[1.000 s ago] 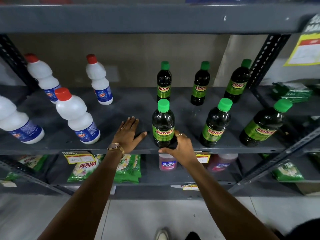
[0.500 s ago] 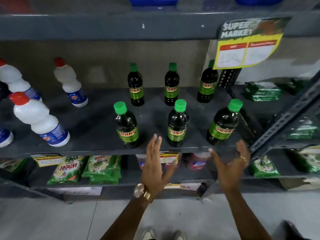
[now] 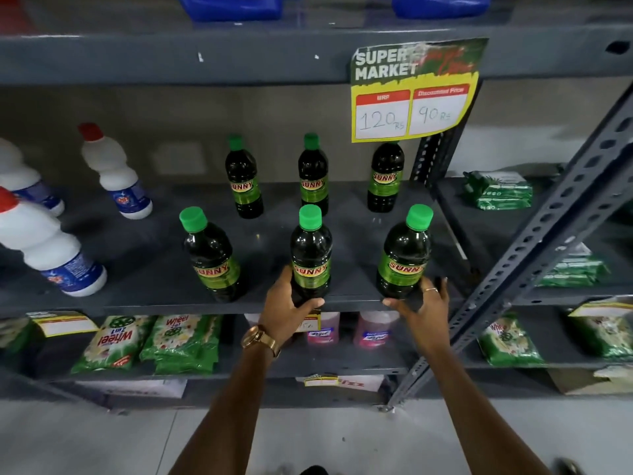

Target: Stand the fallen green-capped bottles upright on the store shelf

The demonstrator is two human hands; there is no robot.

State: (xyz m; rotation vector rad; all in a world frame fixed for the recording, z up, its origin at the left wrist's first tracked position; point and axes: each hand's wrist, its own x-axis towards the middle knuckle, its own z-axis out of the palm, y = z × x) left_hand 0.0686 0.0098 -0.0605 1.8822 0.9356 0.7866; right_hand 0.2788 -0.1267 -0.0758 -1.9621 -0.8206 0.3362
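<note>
The left hand is wrapping its grip around the base of the middle front bottle, the right hand is cupping the right front bottle low — likely steadying both near the shelf edge; all six are standing upright, white bottles well apart — the slanted upright is crowding the right wrist
</note>
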